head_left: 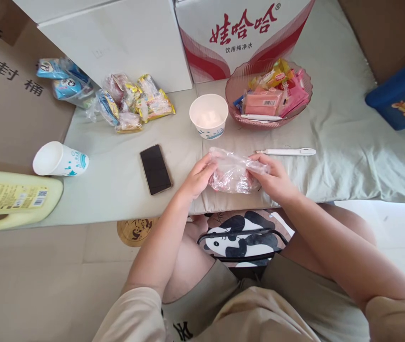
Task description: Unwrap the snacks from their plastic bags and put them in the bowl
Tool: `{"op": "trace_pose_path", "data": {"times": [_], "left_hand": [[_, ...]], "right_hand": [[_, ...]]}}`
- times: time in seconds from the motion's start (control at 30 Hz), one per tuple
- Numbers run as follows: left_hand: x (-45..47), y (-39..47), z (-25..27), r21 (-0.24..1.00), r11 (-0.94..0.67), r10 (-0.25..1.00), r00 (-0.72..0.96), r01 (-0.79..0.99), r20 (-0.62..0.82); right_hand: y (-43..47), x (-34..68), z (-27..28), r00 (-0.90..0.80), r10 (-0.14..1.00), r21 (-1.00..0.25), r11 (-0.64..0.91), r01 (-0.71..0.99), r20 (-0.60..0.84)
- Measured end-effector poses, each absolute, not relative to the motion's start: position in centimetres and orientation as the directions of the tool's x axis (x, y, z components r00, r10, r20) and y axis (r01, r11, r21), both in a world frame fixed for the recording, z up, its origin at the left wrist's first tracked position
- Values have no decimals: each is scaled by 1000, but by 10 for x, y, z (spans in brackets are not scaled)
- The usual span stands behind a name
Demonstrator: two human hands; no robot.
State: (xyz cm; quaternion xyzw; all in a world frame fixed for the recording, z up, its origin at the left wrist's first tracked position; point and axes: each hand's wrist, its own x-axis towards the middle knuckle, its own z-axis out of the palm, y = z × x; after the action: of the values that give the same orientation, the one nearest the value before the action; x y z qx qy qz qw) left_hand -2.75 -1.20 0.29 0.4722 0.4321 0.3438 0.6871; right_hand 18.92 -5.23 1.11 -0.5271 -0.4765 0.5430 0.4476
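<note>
A clear plastic bag with something reddish showing inside lies at the front of the cloth-covered surface. My left hand grips its left side, thumb and fingers pinched on the film. On the opposite side my right hand holds the bag's upper right edge, fingers closed on the plastic. Just behind the bag stands a white paper cup with pale pieces in it. A white pen-like cutter rests beyond my right hand. What exactly the bag contains is hard to make out.
A pink glass bowl of wrapped packets stands at the back. To the left are a phone, snack packets, a tipped paper cup and a yellow jug. Boxes line the back; a blue container is at right.
</note>
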Motion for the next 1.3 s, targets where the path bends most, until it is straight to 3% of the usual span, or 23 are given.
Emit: {"op": "trace_pose_path", "data": {"times": [0.17,0.33,0.5,0.87,0.97,1.13,1.23,1.3], "left_hand": [[-27,-12,17,898,425,798,517,-119,-309],[-28,-9,25,850,468,808,508,-243,-299],[-29,-6,21,839,493,791,518,-228,-325],[-26,-6,14,947,320,879,384,-36,-282],[-26,-6,11,973,230,906,365,3,-215],[-24,-4,6,973,216,927,331,-80,-178],[-24,-2,5,993,105,982,164,-47,-96],[-22,-4,6,998,60,986,154,-1,-59]], "right_hand": [[-54,191,11,-48,991,-976,-134,-174,-127],[-54,193,16,-98,987,-937,-153,-314,-129],[-53,196,15,-133,976,-893,-210,-397,-171],[-52,190,10,48,964,-965,-258,-50,-260],[-50,189,7,85,975,-977,-201,-74,-207],[-42,192,-5,226,966,-975,-77,-208,-125],[-42,194,-6,339,938,-989,-27,-147,-77],[-45,193,-1,351,935,-998,-32,-58,-50]]}}
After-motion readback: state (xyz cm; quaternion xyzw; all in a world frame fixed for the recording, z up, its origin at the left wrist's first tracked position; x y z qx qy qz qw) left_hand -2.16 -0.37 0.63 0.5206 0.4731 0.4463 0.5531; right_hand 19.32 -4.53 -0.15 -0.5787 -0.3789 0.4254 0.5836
